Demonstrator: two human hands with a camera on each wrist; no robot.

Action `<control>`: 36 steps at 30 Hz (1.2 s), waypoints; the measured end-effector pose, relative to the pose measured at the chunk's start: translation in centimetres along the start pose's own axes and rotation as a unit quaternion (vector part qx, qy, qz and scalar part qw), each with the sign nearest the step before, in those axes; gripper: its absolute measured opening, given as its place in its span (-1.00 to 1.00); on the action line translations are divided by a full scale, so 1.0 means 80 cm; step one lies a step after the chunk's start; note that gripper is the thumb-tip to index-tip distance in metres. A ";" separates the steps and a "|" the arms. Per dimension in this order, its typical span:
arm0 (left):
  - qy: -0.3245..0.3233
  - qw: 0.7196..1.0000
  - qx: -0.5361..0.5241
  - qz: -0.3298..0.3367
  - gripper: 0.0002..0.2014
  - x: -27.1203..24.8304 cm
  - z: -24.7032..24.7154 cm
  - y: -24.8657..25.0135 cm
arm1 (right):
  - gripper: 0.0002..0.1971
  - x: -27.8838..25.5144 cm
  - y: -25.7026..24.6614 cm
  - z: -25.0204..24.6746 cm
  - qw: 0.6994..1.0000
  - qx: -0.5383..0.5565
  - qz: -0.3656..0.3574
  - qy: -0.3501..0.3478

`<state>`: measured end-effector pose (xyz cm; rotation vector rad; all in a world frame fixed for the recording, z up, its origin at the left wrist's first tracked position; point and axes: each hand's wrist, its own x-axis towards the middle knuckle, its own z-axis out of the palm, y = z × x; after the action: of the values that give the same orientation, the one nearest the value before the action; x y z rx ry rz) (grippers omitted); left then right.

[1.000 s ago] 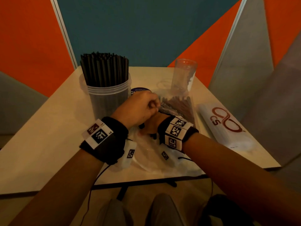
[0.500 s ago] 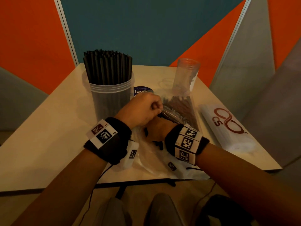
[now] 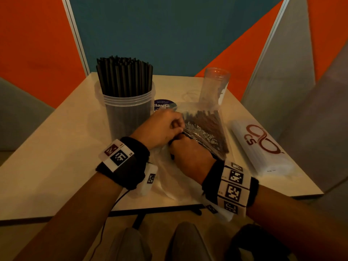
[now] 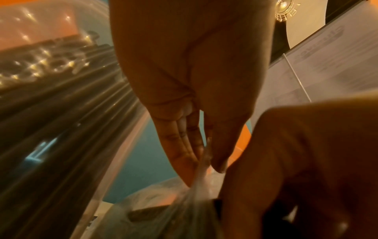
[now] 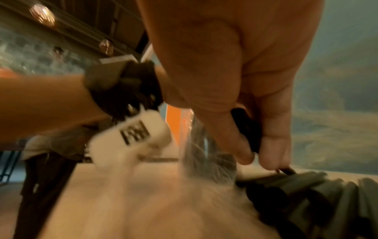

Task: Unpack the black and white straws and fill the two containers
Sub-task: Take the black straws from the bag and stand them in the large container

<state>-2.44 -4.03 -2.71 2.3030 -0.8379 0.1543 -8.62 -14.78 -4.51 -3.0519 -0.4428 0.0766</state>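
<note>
A clear bag of black straws (image 3: 207,127) lies mid-table. My left hand (image 3: 178,127) pinches the bag's loose plastic (image 4: 201,174) between thumb and fingers. Just below it, my right hand (image 3: 180,144) is curled round the near end of the black straws (image 5: 247,129), thumb against fingers. More straw ends (image 5: 310,194) fan out under it. The large clear container (image 3: 128,112) on the left stands packed with upright black straws. A narrower clear container (image 3: 214,87) stands at the back right. The pack of white straws (image 3: 261,149) with a red logo lies on the right.
A blue round lid (image 3: 164,104) lies behind my left hand. Crumpled clear plastic (image 3: 169,178) is spread near the table's front edge. The pale table (image 3: 56,157) is bare on its left. Orange, teal and grey panels close in the back and sides.
My right hand has drawn back toward me at the near end of the straws. The left hand keeps its pinch on the bag in about the same place.
</note>
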 end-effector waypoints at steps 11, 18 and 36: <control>-0.170 0.985 -0.024 0.013 -0.28 -0.021 -0.003 -0.008 | -0.75 -0.059 0.008 -0.102 0.992 0.102 0.056 -0.047; -0.077 0.987 -0.120 0.068 -0.42 -0.020 0.013 0.015 | -0.87 -0.060 0.002 -0.150 0.987 0.153 0.030 -0.048; 0.061 0.913 -0.402 0.002 -0.75 -0.026 0.001 0.047 | -0.94 -0.013 0.000 -0.097 0.791 0.550 -0.058 0.262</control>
<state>-6.37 -5.15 -1.34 1.4966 -0.6690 -0.0460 -9.17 -15.49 3.24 -1.7678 -0.3467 -0.3759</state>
